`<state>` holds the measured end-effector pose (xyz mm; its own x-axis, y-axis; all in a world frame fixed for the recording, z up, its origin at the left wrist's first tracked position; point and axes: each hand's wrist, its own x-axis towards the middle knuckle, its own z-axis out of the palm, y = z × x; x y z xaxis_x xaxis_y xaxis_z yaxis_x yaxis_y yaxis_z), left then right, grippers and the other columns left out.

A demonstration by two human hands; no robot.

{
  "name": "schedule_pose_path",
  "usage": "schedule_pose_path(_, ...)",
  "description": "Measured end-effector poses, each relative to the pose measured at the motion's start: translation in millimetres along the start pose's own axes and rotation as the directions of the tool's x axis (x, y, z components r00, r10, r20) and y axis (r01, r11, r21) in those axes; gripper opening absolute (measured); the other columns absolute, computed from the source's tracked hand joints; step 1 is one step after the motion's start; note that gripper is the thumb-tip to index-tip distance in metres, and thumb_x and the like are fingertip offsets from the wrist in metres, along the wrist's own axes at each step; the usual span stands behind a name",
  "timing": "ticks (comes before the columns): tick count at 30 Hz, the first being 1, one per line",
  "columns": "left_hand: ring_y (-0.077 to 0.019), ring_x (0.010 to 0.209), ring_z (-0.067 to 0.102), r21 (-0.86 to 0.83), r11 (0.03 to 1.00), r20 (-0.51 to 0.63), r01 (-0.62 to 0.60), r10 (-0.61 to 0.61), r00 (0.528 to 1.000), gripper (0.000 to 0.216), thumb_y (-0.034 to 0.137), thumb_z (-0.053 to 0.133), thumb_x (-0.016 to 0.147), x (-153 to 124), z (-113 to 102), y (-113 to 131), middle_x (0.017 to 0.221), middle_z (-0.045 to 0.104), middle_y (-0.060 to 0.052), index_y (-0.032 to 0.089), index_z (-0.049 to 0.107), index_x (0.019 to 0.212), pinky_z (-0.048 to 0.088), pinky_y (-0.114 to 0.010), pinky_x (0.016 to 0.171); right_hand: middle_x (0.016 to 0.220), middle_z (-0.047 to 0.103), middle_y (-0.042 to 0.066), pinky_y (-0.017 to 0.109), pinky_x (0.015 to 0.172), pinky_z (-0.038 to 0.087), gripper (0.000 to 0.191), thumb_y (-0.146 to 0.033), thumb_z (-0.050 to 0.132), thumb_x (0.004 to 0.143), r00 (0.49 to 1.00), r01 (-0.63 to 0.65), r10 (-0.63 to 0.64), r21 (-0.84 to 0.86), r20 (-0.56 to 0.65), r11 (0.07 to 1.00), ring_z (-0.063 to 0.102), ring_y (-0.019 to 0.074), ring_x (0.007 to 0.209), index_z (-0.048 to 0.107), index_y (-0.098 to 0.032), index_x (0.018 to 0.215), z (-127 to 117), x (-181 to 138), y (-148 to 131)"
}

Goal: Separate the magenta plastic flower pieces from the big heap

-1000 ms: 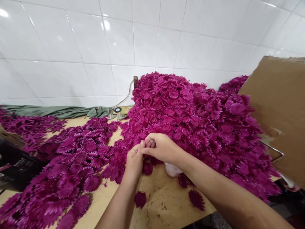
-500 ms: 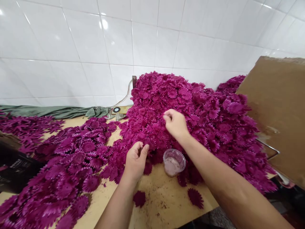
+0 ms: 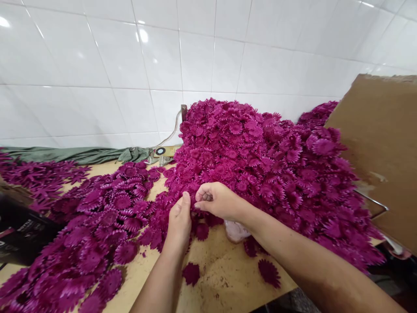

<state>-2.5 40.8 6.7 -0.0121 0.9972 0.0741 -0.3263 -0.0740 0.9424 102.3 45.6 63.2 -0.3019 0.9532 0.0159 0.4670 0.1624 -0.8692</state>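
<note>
My left hand [image 3: 180,219] is closed, thumb against curled fingers, at the front of a big heap of magenta scalloped flower pieces [image 3: 231,139]. Close to its right, my right hand [image 3: 216,201] is pinched, thumb and forefinger together. The two sets of fingertips nearly meet; anything held there blends into the magenta behind and I cannot make it out. Below my right wrist is a clear plastic cup [image 3: 237,231] of pale paste, its top hidden by the forearm. Single flower pieces [image 3: 191,273] lie on the tabletop [image 3: 215,289] in front.
A lower pile of flower pieces [image 3: 107,230] spreads along the left, with star-shaped magenta pieces [image 3: 42,178] behind it. A black box [image 3: 24,230] stands at the left edge, a large cardboard panel [image 3: 384,161] at the right. Green cloth [image 3: 74,153] runs along the white tiled wall [image 3: 195,56].
My right hand has come down and left from the heap to my left hand, its forearm now covering the cup's top. My left hand has shifted slightly left and turned.
</note>
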Motion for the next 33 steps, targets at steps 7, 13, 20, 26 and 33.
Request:
schedule_pose_path(7,-0.0071,0.050,0.032,0.111,0.990,0.022,-0.092,0.090,0.996,0.040,0.052,0.061,0.063,-4.4,0.3,1.1,0.052,0.037,0.008,0.018,0.043,0.055,0.030,-0.019,0.049,0.053,0.045,-0.005,0.025,0.057,0.038,0.010,-0.013,0.049,0.070,0.841,-0.023,-0.124,-0.263,-0.527,0.964,0.044,0.0104,0.052,0.047,-0.018,0.061,-51.0,22.3,14.1)
schedule_pose_path(13,-0.0091,0.057,0.045,0.003,1.000,0.003,-0.024,0.024,1.000,0.033,0.047,0.067,0.058,-1.8,5.3,5.8,0.060,0.053,0.004,0.017,0.055,0.066,0.038,-0.021,0.059,0.093,0.059,0.014,0.041,0.084,0.040,0.020,-0.014,0.056,0.067,0.735,-0.165,-0.237,-0.506,-0.636,0.847,0.053,0.0257,0.092,0.057,-0.012,0.086,-84.6,19.8,25.0)
schedule_pose_path(20,-0.0071,0.052,0.039,-0.013,1.000,0.078,-0.016,0.017,0.997,0.028,0.039,0.068,0.060,-1.4,4.2,2.2,0.055,0.047,0.006,0.016,0.053,0.060,0.034,-0.019,0.051,0.089,0.059,0.009,0.037,0.085,0.039,0.008,-0.016,0.051,0.077,0.813,0.310,-0.544,-0.633,-0.210,0.709,0.050,0.0196,0.090,0.060,-0.016,0.078,-25.3,-19.5,-9.5)
schedule_pose_path(26,-0.0064,0.050,0.033,0.006,1.000,0.083,-0.022,0.022,0.996,0.036,0.046,0.065,0.063,1.2,-2.7,-0.6,0.050,0.039,0.007,0.016,0.048,0.053,0.030,-0.018,0.048,0.074,0.061,0.004,0.032,0.074,0.042,0.002,-0.014,0.058,0.070,0.972,0.175,-0.217,-0.337,-0.090,0.925,0.053,0.0152,0.074,0.059,-0.015,0.071,-17.4,-11.9,-5.1)
schedule_pose_path(33,-0.0057,0.047,0.029,0.007,1.000,0.103,-0.003,0.002,0.995,0.040,0.051,0.060,0.065,-1.6,-2.3,-1.9,0.049,0.037,0.007,0.016,0.044,0.054,0.025,-0.018,0.045,0.049,0.042,-0.007,0.021,0.048,0.032,0.011,-0.012,0.053,0.067,0.989,0.064,-0.058,0.043,-0.139,0.997,0.038,0.0070,0.047,0.048,-0.016,0.058,-19.9,5.2,1.5)
